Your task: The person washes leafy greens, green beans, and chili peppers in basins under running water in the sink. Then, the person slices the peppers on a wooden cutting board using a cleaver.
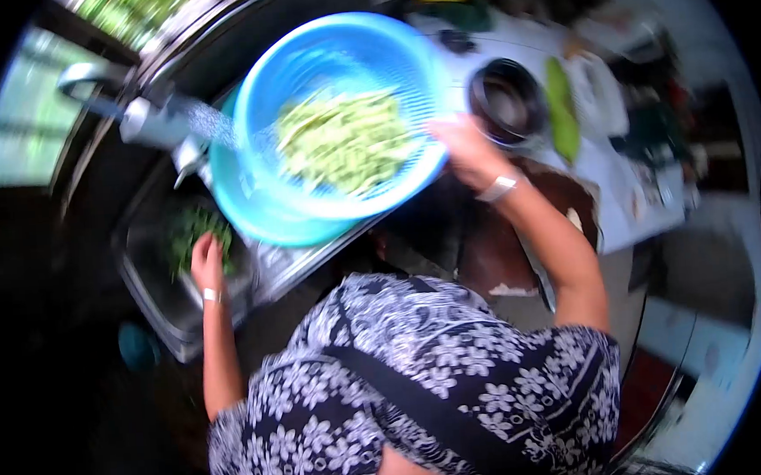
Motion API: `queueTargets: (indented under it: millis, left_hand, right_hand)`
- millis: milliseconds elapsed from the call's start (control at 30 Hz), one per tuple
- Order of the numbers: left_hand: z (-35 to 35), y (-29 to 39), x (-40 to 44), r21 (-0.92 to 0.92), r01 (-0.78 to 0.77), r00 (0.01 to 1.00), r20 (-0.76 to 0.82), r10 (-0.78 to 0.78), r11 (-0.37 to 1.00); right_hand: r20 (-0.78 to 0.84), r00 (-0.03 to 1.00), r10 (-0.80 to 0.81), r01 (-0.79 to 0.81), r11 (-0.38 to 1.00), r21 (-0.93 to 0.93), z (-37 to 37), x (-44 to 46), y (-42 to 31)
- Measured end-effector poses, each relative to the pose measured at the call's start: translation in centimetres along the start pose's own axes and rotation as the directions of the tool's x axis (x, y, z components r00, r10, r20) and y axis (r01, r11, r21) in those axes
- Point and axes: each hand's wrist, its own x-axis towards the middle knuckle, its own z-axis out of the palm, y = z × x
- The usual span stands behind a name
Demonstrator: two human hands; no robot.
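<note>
My right hand (465, 151) is closed on the right rim of a light-blue plastic colander (261, 97), which holds a heap of cut pale-green vegetable strips (345, 143). Below the colander, partly covered by it, is a turquoise basin (263, 222). At the left, my left hand (208, 262) has its fingers together at a bunch of leafy greens (193, 234) in the metal sink (155, 288). Whether it grips the leaves is hard to make out. The image is blurred.
A faucet (146, 122) reaches toward the colander's left side. On the white counter (625, 216) stand a dark round bowl (505, 102) and a long green vegetable (561, 112). A brown board (501, 244) lies by the near edge. A window (26, 118) is at upper left.
</note>
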Motion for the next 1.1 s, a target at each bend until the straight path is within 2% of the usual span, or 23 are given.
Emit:
queueTargets:
  millis: [33,67,100,133,167,200,267,333,400,433,533,600,633,667,700,733,767,833,867,933,1000,1067,1100]
  left_hand:
    - [1.8,0.2,-1.0,-0.063,0.048,0.999,-0.009,-0.049,0.997]
    - [3.0,-0.1,-1.4,-0.087,0.056,0.998,0.025,-0.054,0.995]
    - [4.0,0.6,-2.0,-0.070,0.072,0.996,0.053,-0.068,0.995]
    - [4.5,1.6,-2.7,-0.093,0.083,0.993,0.087,-0.075,0.992]
    - [4.7,2.3,-3.2,-0.081,0.084,0.990,0.116,-0.074,0.993]
    - [4.9,3.1,-3.7,-0.078,0.075,0.989,0.134,-0.064,0.994]
    - [5.6,6.0,-5.3,-0.053,0.087,0.984,0.158,-0.077,0.995]
    - [6.2,7.3,-6.5,-0.067,0.096,0.983,0.161,-0.084,0.993]
    - [6.0,7.6,-6.8,-0.045,0.080,0.981,0.178,-0.070,0.996]
    - [5.5,7.3,-6.7,-0.049,0.060,0.982,0.182,-0.050,0.997]
    - [5.4,9.6,-7.9,0.042,0.051,0.985,0.164,-0.057,0.998]
    - [4.7,10.1,-8.1,0.060,0.013,0.989,0.144,-0.021,0.998]
    - [4.2,10.1,-8.0,0.083,-0.010,0.990,0.141,-0.002,0.996]
    - [4.2,10.3,-7.8,0.105,-0.029,0.990,0.137,0.015,0.994]
    - [4.7,11.9,-8.3,0.189,-0.008,0.990,0.136,-0.018,0.982]
    - [5.3,12.8,-8.7,0.225,-0.081,0.989,0.143,0.049,0.971]
    - [6.0,13.7,-9.2,0.261,-0.152,0.982,0.148,0.116,0.953]
    - [8.4,17.2,-10.5,0.325,-0.094,0.994,0.091,0.068,0.941]
    - [9.6,19.0,-11.2,0.355,-0.063,0.997,0.062,0.044,0.933]
    - [11.7,19.9,-12.3,0.346,-0.107,0.994,0.050,0.096,0.932]
    - [13.1,20.2,-12.7,0.302,-0.211,0.976,0.123,0.182,0.929]
    - [12.8,21.5,-12.4,0.287,-0.227,0.951,0.271,0.149,0.931]
    - [13.4,21.8,-12.7,0.288,-0.231,0.950,0.274,0.151,0.929]
  right_hand:
    - [0.045,0.999,0.001,0.009,0.972,-0.234,-0.3,2.1,1.2]
    - [0.043,0.997,0.058,-0.044,0.959,-0.280,0.6,2.5,0.6]
    - [0.038,0.992,0.117,-0.105,0.966,-0.236,1.9,2.3,-1.3]
    - [0.033,0.988,0.152,-0.142,0.966,-0.217,1.9,4.8,1.4]
    - [-0.016,0.970,0.244,-0.239,0.930,-0.278,2.9,4.3,-0.3]
    - [-0.030,0.957,0.289,-0.287,0.925,-0.247,3.0,5.4,1.0]
    - [0.057,0.949,0.311,-0.296,0.936,-0.190,2.8,5.2,0.8]
    - [0.066,0.945,0.319,-0.280,0.900,-0.334,2.2,5.4,0.9]
    - [0.029,0.981,0.192,-0.143,0.814,-0.563,1.3,2.7,-1.7]
    - [-0.001,0.931,-0.365,0.253,0.645,-0.721,1.0,2.3,-0.7]
    - [-0.136,0.909,-0.393,0.221,0.734,-0.642,-4.7,0.5,-2.8]
    - [-0.304,0.801,-0.516,0.260,0.757,-0.599,-10.8,0.4,-2.9]
    - [-0.405,0.844,-0.352,0.155,0.882,-0.445,-15.6,0.7,-1.8]
    - [-0.549,0.682,-0.484,0.149,0.826,-0.543,-19.8,1.0,-1.3]
    - [-0.698,0.595,-0.399,0.015,0.874,-0.486,-24.9,1.3,-0.1]
    - [-0.826,0.481,-0.294,-0.014,0.939,-0.343,-30.0,1.9,1.4]
    - [-0.887,0.373,-0.272,-0.073,0.945,-0.320,-34.6,2.4,2.1]
    - [-0.959,0.186,-0.214,-0.227,0.940,-0.254,-41.7,2.4,2.4]
    - [-0.973,0.167,-0.158,-0.234,0.953,-0.194,-43.6,2.1,2.1]
    - [-0.940,0.316,0.126,-0.114,0.989,0.095,-43.6,0.1,-1.0]
    - [-0.889,0.403,0.218,-0.115,0.975,0.187,-46.5,2.0,1.1]
    - [-0.842,0.455,0.290,-0.126,0.957,0.261,-48.8,3.6,0.7]
    - [-0.824,0.470,0.318,-0.107,0.947,0.304,-48.7,4.1,1.0]
